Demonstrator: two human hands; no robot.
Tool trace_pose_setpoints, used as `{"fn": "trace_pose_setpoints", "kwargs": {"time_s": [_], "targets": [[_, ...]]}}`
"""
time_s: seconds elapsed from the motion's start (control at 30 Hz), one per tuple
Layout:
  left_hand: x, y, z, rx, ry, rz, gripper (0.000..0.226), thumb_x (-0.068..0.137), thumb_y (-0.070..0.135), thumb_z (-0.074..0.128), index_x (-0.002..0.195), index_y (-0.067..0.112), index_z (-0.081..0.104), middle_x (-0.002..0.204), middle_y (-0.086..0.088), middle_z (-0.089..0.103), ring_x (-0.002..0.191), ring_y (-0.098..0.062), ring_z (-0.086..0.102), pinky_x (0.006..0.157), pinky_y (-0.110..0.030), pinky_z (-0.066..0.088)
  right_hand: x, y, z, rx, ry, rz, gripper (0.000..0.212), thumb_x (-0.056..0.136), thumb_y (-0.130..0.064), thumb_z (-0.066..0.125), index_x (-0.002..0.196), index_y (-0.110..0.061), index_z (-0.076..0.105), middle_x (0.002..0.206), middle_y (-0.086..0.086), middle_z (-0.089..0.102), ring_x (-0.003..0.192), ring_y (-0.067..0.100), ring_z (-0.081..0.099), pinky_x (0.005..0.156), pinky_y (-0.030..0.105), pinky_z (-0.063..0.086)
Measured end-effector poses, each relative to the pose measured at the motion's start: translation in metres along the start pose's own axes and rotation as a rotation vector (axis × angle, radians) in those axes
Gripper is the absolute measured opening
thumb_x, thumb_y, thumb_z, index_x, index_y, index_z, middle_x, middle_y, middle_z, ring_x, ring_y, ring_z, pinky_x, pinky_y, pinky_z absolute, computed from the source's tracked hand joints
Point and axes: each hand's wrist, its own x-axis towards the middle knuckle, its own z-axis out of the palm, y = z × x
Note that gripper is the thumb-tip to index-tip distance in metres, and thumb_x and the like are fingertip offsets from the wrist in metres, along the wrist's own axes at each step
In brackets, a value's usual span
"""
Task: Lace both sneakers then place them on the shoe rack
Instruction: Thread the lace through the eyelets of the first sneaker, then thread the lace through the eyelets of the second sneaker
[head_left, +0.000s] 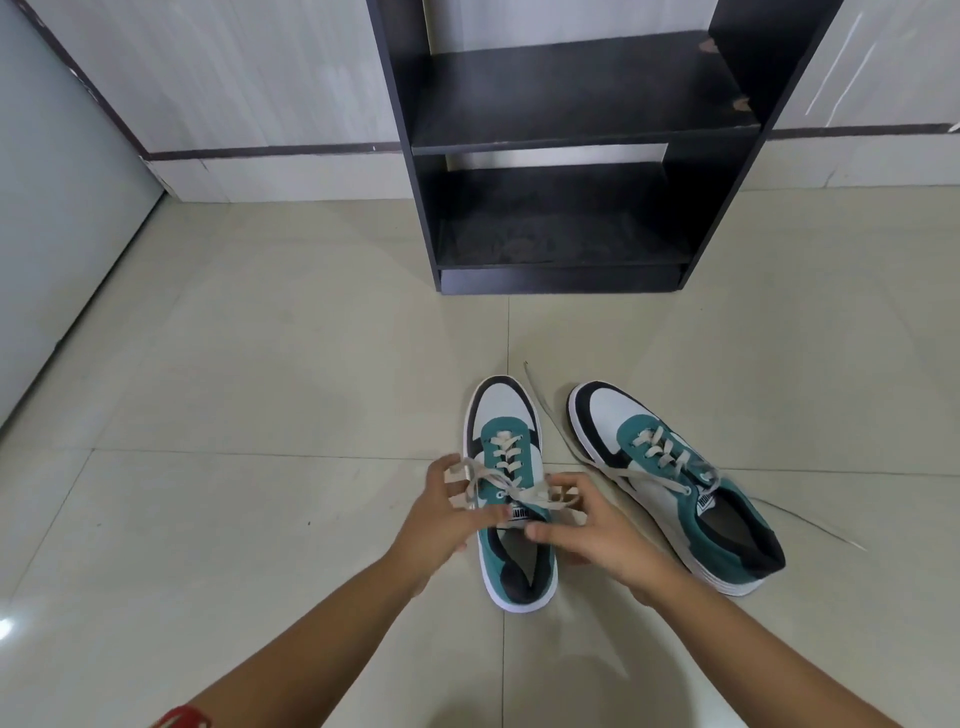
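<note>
A pale tiled floor (260, 364) meets a white wall, where one black shoe rack (571, 156) stands with two bare shelves. Two teal-and-white sneakers sit mid-floor: the left sneaker (511, 493) and the right sneaker (675, 483). The left hand (441, 514) and the right hand (597, 530) hover over the left sneaker, fingers pinching its lace ends (519, 488).

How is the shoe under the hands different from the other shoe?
Both hands, left hand and right hand, hold the left sneaker's laces; nobody touches the right sneaker. The left sneaker points straight at the shoe rack; the right one sits angled, laces trailing on the floor. Both are teal, white and black.
</note>
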Motion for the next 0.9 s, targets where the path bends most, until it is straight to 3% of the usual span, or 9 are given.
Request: {"fn": "trace_pose_setpoints", "kwargs": {"time_s": [0.07, 0.13, 0.33, 0.43, 0.5, 0.6, 0.7, 0.8, 0.9], "targets": [[0.002, -0.002, 0.006, 0.142, -0.004, 0.047, 0.085, 0.065, 0.012, 0.08, 0.131, 0.029, 0.028, 0.117, 0.003, 0.053, 0.102, -0.022, 0.059, 0.075, -0.037, 0.056, 0.002, 0.002, 0.01, -0.125, 0.01, -0.006, 0.075, 0.065, -0.032, 0.079, 0.127, -0.038, 0.039, 0.122, -0.006, 0.057, 0.111, 0.016, 0.059, 0.096, 0.04, 0.051], [0.005, -0.003, 0.007, 0.233, 0.089, 0.122, 0.078, 0.065, 0.009, 0.075, 0.127, 0.027, 0.032, 0.112, 0.003, 0.056, 0.095, -0.022, 0.064, 0.078, -0.044, 0.058, 0.005, -0.002, 0.018, -0.146, 0.053, -0.038, 0.074, 0.067, -0.026, 0.072, 0.129, -0.041, 0.036, 0.124, -0.005, 0.057, 0.111, 0.016, 0.058, 0.099, 0.041, 0.049], [0.01, 0.008, -0.019, 0.379, 0.273, 0.218, 0.07, 0.065, 0.017, 0.072, 0.123, 0.031, 0.035, 0.116, 0.0, 0.062, 0.089, -0.024, 0.067, 0.08, -0.042, 0.056, 0.023, -0.024, 0.037, 0.017, -0.013, -0.057, 0.068, 0.074, -0.025, 0.071, 0.133, -0.04, 0.037, 0.127, -0.004, 0.06, 0.108, 0.019, 0.062, 0.091, 0.038, 0.054], [0.014, 0.009, -0.038, 0.438, 0.247, 0.185, 0.069, 0.065, 0.012, 0.069, 0.124, 0.027, 0.035, 0.125, -0.003, 0.06, 0.09, -0.024, 0.066, 0.081, -0.04, 0.054, 0.026, -0.03, 0.044, 0.094, -0.149, -0.019, 0.065, 0.083, -0.019, 0.067, 0.137, -0.037, 0.035, 0.128, -0.005, 0.055, 0.108, 0.016, 0.059, 0.084, 0.029, 0.051], [0.012, 0.007, -0.039, 0.471, 0.216, 0.174, 0.07, 0.068, 0.013, 0.068, 0.128, 0.024, 0.034, 0.132, -0.003, 0.054, 0.103, -0.023, 0.06, 0.088, -0.039, 0.051, 0.018, -0.031, 0.038, 0.021, -0.174, -0.018, 0.064, 0.084, -0.02, 0.065, 0.138, -0.035, 0.034, 0.125, -0.004, 0.054, 0.104, 0.012, 0.056, 0.085, 0.026, 0.044], [0.004, 0.006, -0.026, 0.6, 0.362, 0.352, 0.075, 0.071, 0.017, 0.069, 0.137, 0.021, 0.031, 0.148, -0.004, 0.032, 0.134, -0.024, 0.029, 0.104, -0.038, 0.034, -0.003, -0.035, 0.013, -0.147, 0.001, -0.075, 0.041, 0.084, -0.03, 0.062, 0.123, -0.036, 0.048, 0.107, -0.009, 0.065, 0.09, 0.009, 0.061, 0.08, 0.028, 0.047], [-0.002, 0.008, -0.005, 0.652, 0.417, 0.668, 0.063, 0.075, 0.016, 0.067, 0.132, 0.021, 0.041, 0.148, -0.002, 0.031, 0.135, -0.021, 0.025, 0.109, -0.035, 0.03, -0.027, -0.035, -0.021, -0.304, 0.245, -0.216, 0.019, 0.09, -0.029, 0.056, 0.108, -0.034, 0.059, 0.097, -0.017, 0.067, 0.089, 0.006, 0.065, 0.078, 0.024, 0.05], [-0.005, 0.012, 0.024, 0.615, 0.227, 0.786, 0.041, 0.081, 0.018, 0.061, 0.12, 0.027, 0.052, 0.139, 0.007, 0.041, 0.13, -0.008, 0.03, 0.108, -0.025, 0.03, -0.04, -0.026, -0.051, -0.522, 0.435, -0.271, 0.026, 0.089, -0.018, 0.054, 0.112, -0.026, 0.062, 0.11, -0.012, 0.068, 0.102, 0.009, 0.061, 0.084, 0.024, 0.046], [-0.003, 0.015, 0.051, 0.544, 0.012, 0.738, 0.027, 0.083, 0.018, 0.059, 0.106, 0.031, 0.059, 0.131, 0.014, 0.046, 0.127, -0.007, 0.037, 0.103, -0.021, 0.034, -0.046, -0.014, -0.085, -0.786, 0.526, -0.194, 0.05, 0.079, -0.003, 0.052, 0.125, -0.02, 0.055, 0.128, 0.003, 0.059, 0.113, 0.026, 0.05, 0.089, 0.033, 0.044]]}}
